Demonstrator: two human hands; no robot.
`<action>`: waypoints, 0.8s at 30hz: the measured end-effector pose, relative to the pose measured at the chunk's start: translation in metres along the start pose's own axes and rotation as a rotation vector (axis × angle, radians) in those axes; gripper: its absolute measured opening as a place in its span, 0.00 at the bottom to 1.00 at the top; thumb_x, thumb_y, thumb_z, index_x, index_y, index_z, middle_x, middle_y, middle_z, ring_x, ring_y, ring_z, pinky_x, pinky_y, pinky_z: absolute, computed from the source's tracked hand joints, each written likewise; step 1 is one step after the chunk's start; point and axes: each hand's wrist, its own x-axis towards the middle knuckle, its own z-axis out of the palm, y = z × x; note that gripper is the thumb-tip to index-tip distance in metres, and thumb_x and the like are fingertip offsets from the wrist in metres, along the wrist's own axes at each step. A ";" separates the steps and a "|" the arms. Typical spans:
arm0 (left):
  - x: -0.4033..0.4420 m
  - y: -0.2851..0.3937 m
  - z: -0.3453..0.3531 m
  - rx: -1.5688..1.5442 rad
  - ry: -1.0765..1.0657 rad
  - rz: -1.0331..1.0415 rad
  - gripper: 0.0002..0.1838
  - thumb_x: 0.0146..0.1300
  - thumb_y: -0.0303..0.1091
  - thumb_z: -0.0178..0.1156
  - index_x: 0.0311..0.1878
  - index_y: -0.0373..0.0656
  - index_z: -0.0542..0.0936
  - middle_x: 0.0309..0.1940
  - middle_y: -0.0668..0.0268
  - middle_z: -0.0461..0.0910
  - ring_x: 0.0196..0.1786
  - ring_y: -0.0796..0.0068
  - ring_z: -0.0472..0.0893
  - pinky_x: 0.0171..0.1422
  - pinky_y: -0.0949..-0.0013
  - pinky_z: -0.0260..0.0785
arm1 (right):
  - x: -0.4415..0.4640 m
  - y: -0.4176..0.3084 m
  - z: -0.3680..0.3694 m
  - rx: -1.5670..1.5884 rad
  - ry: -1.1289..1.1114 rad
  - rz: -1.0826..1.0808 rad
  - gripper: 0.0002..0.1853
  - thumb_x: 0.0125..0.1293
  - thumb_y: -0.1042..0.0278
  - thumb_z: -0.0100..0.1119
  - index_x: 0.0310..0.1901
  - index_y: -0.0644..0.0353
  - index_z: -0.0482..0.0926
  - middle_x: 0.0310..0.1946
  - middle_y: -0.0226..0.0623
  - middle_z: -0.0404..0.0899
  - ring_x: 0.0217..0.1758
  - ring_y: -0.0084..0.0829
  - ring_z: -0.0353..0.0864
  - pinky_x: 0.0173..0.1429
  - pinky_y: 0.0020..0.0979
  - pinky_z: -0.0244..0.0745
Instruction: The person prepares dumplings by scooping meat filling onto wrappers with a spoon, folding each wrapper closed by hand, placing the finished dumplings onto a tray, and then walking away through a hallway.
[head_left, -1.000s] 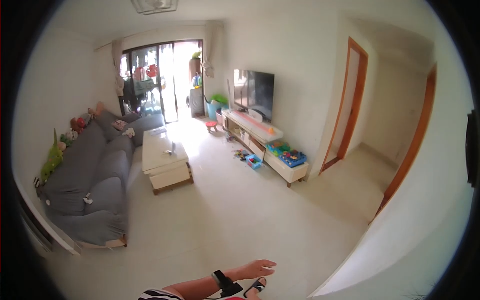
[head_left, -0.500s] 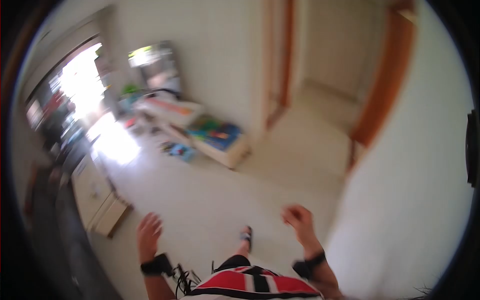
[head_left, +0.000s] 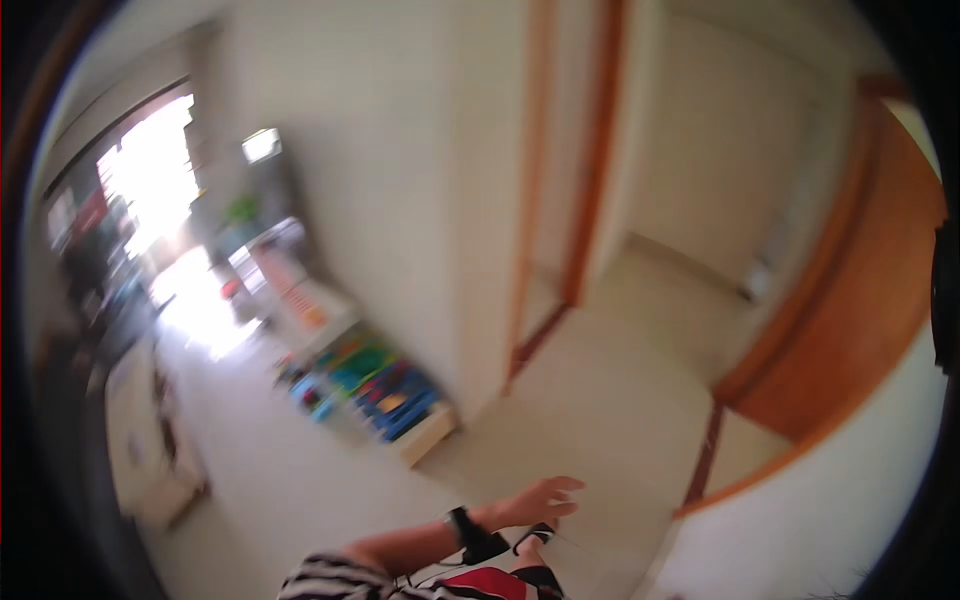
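My left hand (head_left: 540, 500) reaches out over the floor at the bottom centre, its fingers apart and nothing in it. A black band with a small box (head_left: 474, 536) is on that wrist. Just below the hand is my foot in a dark sandal (head_left: 536, 538). My right hand is outside the view.
A low TV cabinet (head_left: 432, 440) with blue and green toys (head_left: 385, 385) stands left of centre. Small toys (head_left: 308, 392) lie on the floor beside it. A coffee table (head_left: 140, 440) is at the far left. An orange-brown door (head_left: 850, 290) stands open on the right.
The view has turned right and moved nearer the doorways. My left hand has swung from the lower left to the bottom centre. My right hand, visible half a second ago, has left the view.
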 end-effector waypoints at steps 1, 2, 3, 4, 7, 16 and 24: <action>0.035 0.000 -0.001 -0.013 -0.063 -0.044 0.24 0.64 0.32 0.62 0.63 0.40 0.69 0.56 0.64 0.73 0.52 0.74 0.77 0.57 0.68 0.71 | 0.037 -0.015 0.027 0.047 0.034 -0.075 0.08 0.66 0.64 0.56 0.40 0.58 0.76 0.26 0.27 0.72 0.25 0.23 0.71 0.26 0.25 0.67; 0.073 -0.010 -0.004 -0.108 -0.064 -0.059 0.25 0.64 0.32 0.62 0.63 0.40 0.69 0.56 0.65 0.74 0.52 0.73 0.77 0.56 0.68 0.72 | 0.070 -0.037 0.051 0.085 0.074 -0.136 0.09 0.66 0.64 0.56 0.35 0.61 0.78 0.20 0.27 0.73 0.20 0.22 0.72 0.21 0.21 0.66; 0.113 -0.021 -0.019 -0.188 -0.055 -0.077 0.26 0.63 0.32 0.63 0.64 0.41 0.69 0.55 0.65 0.75 0.53 0.73 0.77 0.55 0.69 0.72 | 0.097 -0.074 0.086 0.104 0.059 -0.207 0.04 0.65 0.69 0.56 0.33 0.58 0.77 0.18 0.22 0.69 0.17 0.15 0.67 0.19 0.19 0.61; 0.150 -0.007 -0.041 -0.179 -0.062 -0.250 0.24 0.63 0.31 0.62 0.62 0.43 0.71 0.52 0.66 0.77 0.53 0.73 0.77 0.53 0.70 0.73 | 0.133 -0.104 0.119 0.180 0.002 -0.249 0.04 0.59 0.72 0.61 0.35 0.61 0.78 0.22 0.23 0.72 0.22 0.15 0.68 0.21 0.20 0.59; 0.264 0.014 -0.098 -0.239 0.250 -0.286 0.21 0.62 0.32 0.62 0.59 0.45 0.74 0.47 0.72 0.78 0.45 0.80 0.78 0.44 0.74 0.72 | 0.225 -0.220 0.261 0.198 -0.216 -0.375 0.06 0.64 0.68 0.60 0.37 0.60 0.78 0.23 0.24 0.74 0.21 0.14 0.69 0.24 0.17 0.62; 0.584 0.014 -0.288 -0.402 0.753 -0.060 0.20 0.64 0.36 0.60 0.59 0.46 0.73 0.50 0.69 0.76 0.50 0.73 0.76 0.45 0.71 0.68 | 0.451 -0.444 0.564 -0.087 -0.691 -0.563 0.08 0.66 0.69 0.59 0.44 0.63 0.80 0.32 0.28 0.81 0.32 0.17 0.77 0.36 0.20 0.73; 1.024 -0.001 -0.282 -0.013 0.318 0.113 0.16 0.62 0.30 0.60 0.54 0.46 0.75 0.47 0.68 0.77 0.49 0.76 0.77 0.50 0.72 0.69 | 0.700 -0.545 0.577 -0.182 -0.195 -0.421 0.08 0.66 0.70 0.58 0.44 0.61 0.81 0.31 0.30 0.82 0.31 0.19 0.79 0.34 0.21 0.74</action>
